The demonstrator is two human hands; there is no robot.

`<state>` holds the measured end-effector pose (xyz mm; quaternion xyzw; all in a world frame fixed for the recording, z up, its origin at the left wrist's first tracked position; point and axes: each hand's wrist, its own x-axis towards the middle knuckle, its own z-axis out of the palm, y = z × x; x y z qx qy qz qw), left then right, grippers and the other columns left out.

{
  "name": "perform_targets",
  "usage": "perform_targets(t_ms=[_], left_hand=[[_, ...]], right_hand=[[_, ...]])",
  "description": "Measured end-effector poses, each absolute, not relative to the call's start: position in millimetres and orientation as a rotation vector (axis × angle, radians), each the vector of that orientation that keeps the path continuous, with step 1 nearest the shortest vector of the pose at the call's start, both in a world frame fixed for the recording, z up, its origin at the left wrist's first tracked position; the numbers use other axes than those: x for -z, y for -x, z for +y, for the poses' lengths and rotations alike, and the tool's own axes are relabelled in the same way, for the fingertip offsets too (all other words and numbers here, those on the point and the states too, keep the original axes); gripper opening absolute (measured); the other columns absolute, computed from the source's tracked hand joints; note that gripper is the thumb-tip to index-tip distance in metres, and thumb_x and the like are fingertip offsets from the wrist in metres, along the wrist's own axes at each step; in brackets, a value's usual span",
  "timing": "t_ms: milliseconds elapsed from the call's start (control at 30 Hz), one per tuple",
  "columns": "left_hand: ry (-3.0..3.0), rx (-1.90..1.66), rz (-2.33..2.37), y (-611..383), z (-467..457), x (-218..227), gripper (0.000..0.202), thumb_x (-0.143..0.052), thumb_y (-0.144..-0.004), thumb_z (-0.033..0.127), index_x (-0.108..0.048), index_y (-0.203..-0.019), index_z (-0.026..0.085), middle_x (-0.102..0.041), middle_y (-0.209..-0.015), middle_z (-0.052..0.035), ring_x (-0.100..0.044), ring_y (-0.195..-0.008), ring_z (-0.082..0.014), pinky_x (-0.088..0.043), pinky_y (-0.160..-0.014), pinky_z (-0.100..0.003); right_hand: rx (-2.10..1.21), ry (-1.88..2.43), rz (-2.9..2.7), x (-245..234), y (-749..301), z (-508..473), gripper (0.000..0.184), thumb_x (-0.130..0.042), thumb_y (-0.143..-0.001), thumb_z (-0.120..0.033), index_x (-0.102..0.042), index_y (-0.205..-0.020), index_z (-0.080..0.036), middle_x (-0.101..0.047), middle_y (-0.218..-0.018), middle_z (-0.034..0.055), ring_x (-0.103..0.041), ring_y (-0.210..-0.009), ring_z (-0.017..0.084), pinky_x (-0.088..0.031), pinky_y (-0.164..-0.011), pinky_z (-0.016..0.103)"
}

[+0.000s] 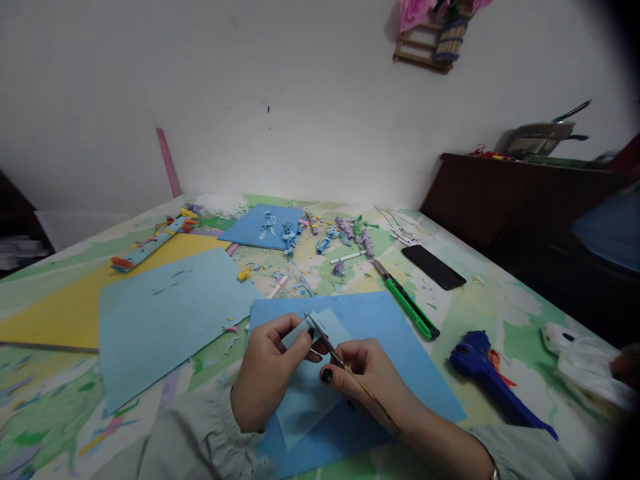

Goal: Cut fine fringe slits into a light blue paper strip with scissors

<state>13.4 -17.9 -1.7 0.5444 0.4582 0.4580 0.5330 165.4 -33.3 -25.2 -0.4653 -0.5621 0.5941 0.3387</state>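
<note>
My left hand (270, 367) pinches a small light blue piece of craft sheet (296, 332) between thumb and fingers. Around a slim pair of scissors (353, 375) with gold-coloured handles, my right hand (373, 377) is closed. The dark blades reach up to the left, against the piece by my left thumb; whether they are parted is hard to tell. Below both hands lies a light blue sheet (303, 417), on top of a larger, deeper blue sheet (420, 377).
Right of the sheets lie a green utility knife (411, 310), a black phone (434, 267) and a blue glue gun (493, 383). Light blue (165, 320) and yellow sheets (60, 313) lie left. Curled paper pieces (327, 239) and scraps are scattered behind. Another person's hand (625, 367) shows at far right.
</note>
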Motion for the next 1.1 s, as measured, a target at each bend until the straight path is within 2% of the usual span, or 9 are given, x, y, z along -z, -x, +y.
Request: perform_targets(t_ms=[333, 600, 1100], left_hand=[[-1.298, -1.081, 1.092, -12.9, -16.5, 3.1, 0.014, -0.056, -0.073, 0.022, -0.056, -0.061, 0.015, -0.067, -0.064, -0.0021, -0.061, -0.056, -0.0150, -0.048, -0.057, -0.024], [-1.337, -1.062, 1.057, -12.5, -17.6, 4.1, 0.015, -0.055, -0.074, 0.021, -0.060, -0.062, 0.015, -0.067, -0.063, -0.0017, -0.062, -0.055, -0.0150, -0.049, -0.056, -0.024], [-1.329, -1.050, 1.052, -13.1, -17.9, 3.0, 0.014, -0.056, -0.073, 0.021, -0.060, -0.061, 0.015, -0.067, -0.062, -0.0012, -0.062, -0.054, -0.0147, -0.048, -0.056, -0.023]], right_hand=[[-1.555, 1.247, -1.411, 24.6, -164.2, -33.7, 0.051, -0.071, -0.052, -0.058, -0.042, -0.050, -0.016, -0.035, -0.036, -0.0083, -0.029, -0.032, 0.003, -0.018, -0.033, 0.017], [-1.550, 1.253, -1.421, 23.3, -163.2, -34.4, 0.055, -0.066, -0.051, -0.066, -0.040, -0.049, -0.017, -0.034, -0.036, -0.0083, -0.028, -0.032, 0.003, -0.017, -0.032, 0.017], [-1.566, 1.229, -1.380, 26.1, -162.9, -34.3, 0.051, -0.072, -0.052, -0.057, -0.042, -0.051, -0.016, -0.035, -0.036, -0.0086, -0.029, -0.032, 0.003, -0.018, -0.032, 0.017]])
